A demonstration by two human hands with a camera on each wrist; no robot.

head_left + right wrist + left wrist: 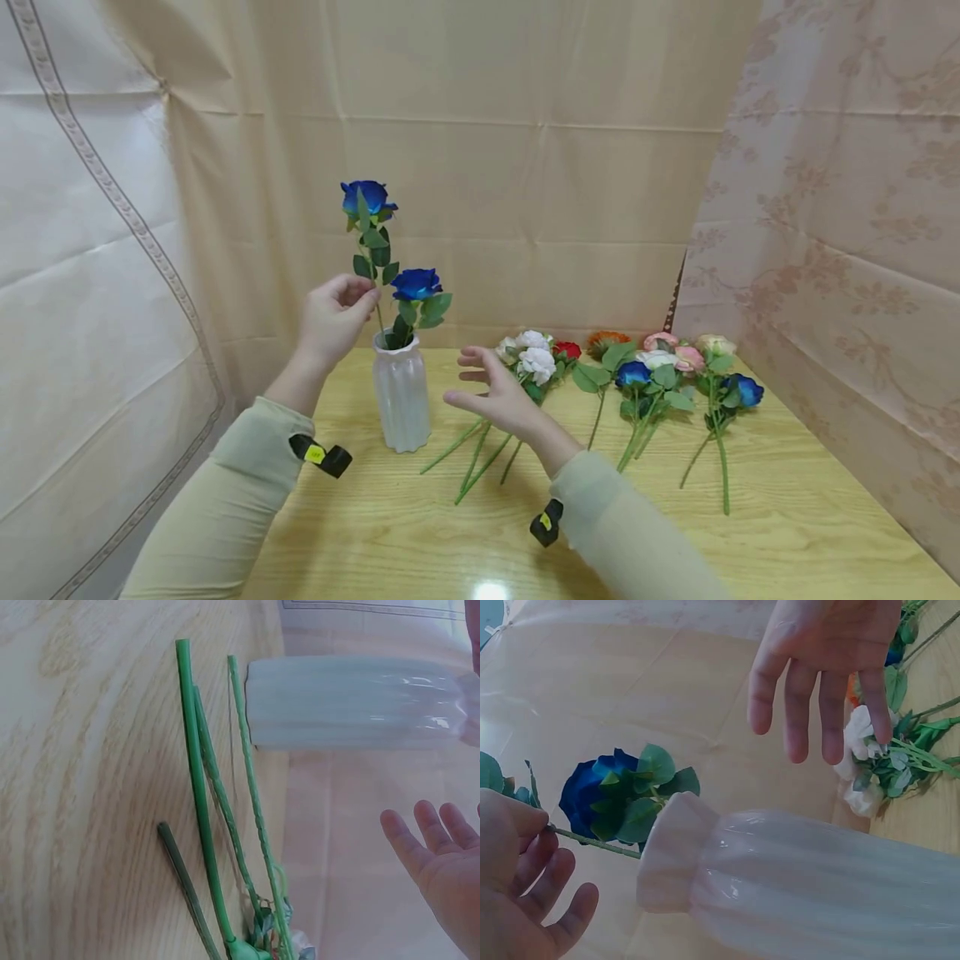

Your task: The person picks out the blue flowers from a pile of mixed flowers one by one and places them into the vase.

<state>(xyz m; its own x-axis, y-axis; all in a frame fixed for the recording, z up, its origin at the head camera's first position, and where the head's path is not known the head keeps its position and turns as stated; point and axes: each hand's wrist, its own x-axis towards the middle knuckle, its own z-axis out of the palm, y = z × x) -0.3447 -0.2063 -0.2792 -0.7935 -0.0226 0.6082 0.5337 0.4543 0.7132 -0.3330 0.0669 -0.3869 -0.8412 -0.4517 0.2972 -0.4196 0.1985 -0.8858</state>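
My left hand [335,315] pinches the stem of an upright blue rose [366,200] between thumb and fingertips. The lower end of that stem goes into the mouth of a white ribbed vase [402,400]. A second blue rose [417,284] stands in the vase with its bloom just above the rim. To the right of the vase, my right hand [495,387] hovers with its fingers spread and nothing in them. In the left wrist view the left fingers [536,862] hold the stem beside the vase mouth.
White flowers [536,360] and a red one [567,349] lie right of the vase, stems toward me. Farther right are an orange flower [606,342], pink flowers [688,359] and two more blue roses [633,373]. Curtains hang behind and at both sides of the wooden table [420,533].
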